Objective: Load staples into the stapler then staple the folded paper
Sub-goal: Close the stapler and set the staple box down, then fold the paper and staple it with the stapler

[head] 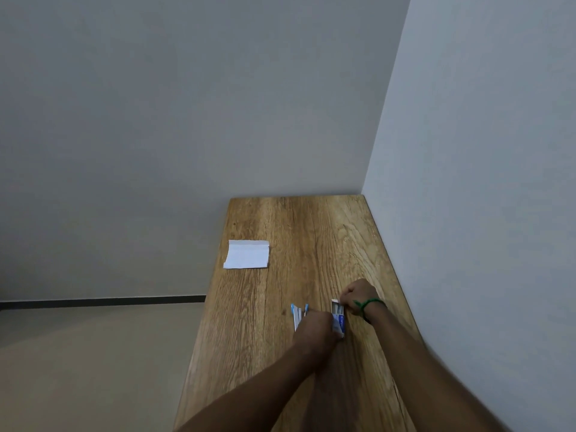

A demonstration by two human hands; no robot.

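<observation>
The left hand (314, 326) is holding the staple box (339, 322) on the table (311, 226), and the right hand (359, 295) is pinching its open end. The blue stapler (298, 313) is lying beside the left hand, and the folded paper (247, 254) is lying far off.

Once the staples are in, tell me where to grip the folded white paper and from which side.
Probably pinch the folded white paper at its near-left corner, coming from the left edge of the wooden table. It lies flat, so a top grab finds little; that corner sits nearest the edge, where a thumb could slip under.
</observation>
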